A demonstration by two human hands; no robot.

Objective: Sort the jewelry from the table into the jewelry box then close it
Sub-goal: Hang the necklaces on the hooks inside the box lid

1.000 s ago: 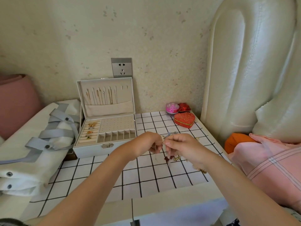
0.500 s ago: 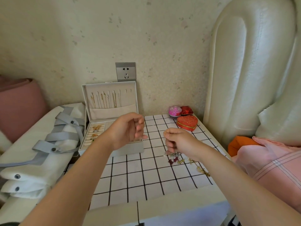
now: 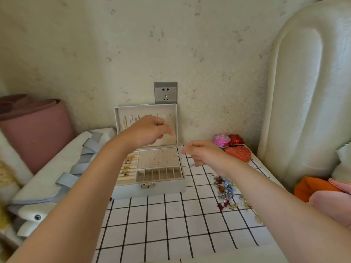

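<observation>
Cloth in white with a black grid covers the table (image 3: 171, 224) from the near edge to the wall. On its right side, near the person's right forearm, lies the loose jewelry (image 3: 226, 190): red, blue, silver and gold pieces in a scattered heap, well apart from the box.

To the left of the table a white bag (image 3: 57, 177) with grey straps lies flat. On the right are an orange bundle (image 3: 311, 186) and pink fabric (image 3: 332, 202).

Farther back stands the jewelry box (image 3: 152, 188), open, with its lid upright against the wall. Rings (image 3: 128, 167) sit in the left rolls, and thin chains (image 3: 131, 120) hang inside the lid. Right of it, at the table's far corner, are a red heart-shaped box (image 3: 238, 153), a pink round box (image 3: 221, 139) and a small red box (image 3: 237, 139). A grey socket (image 3: 165, 92) sits on the speckled wall, a dusty-pink cushion (image 3: 36, 126) at far left and a padded white headboard (image 3: 303, 92) at right.

The left hand (image 3: 150, 132) is raised in front of the lid, fingers curled, thumb against forefinger; whether anything lies between them I cannot tell. The right hand (image 3: 201, 153) hovers just right of the box, fingers curled and narrow, pinching a silvery piece (image 3: 192, 165) that hangs below them.
</observation>
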